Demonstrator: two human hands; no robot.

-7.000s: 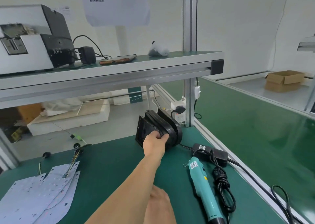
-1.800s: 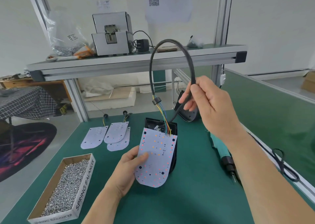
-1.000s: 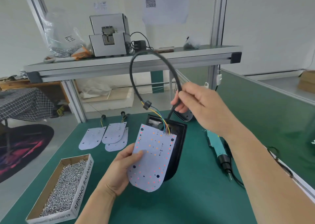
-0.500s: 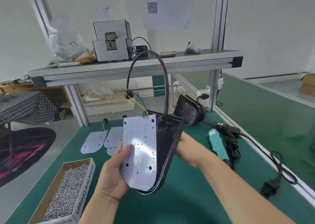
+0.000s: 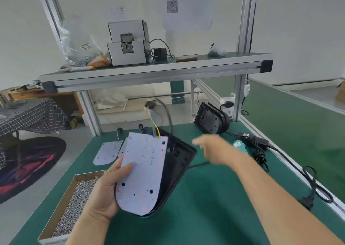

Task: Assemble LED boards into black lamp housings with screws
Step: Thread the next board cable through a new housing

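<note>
Left hand (image 5: 104,192) grips the LED board (image 5: 143,170) against the black lamp housing (image 5: 179,159); right hand (image 5: 212,149), beside the housing, is too blurred to judge.

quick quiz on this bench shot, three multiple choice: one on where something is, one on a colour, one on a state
1. On which side of the held LED board does the box of screws lie?
A. left
B. right
C. directly behind it

2. What colour is the body of the electric screwdriver?
A. red
B. yellow
C. teal

3. What is the left hand doing?
A. resting flat and empty
B. gripping the LED board
C. picking up screws

Answers:
1 A: the box sits at the lower left, beside the left wrist.
2 C: its barrel is plainly teal.
3 B: its thumb lies on the board's face and holds the board up off the table.
</note>
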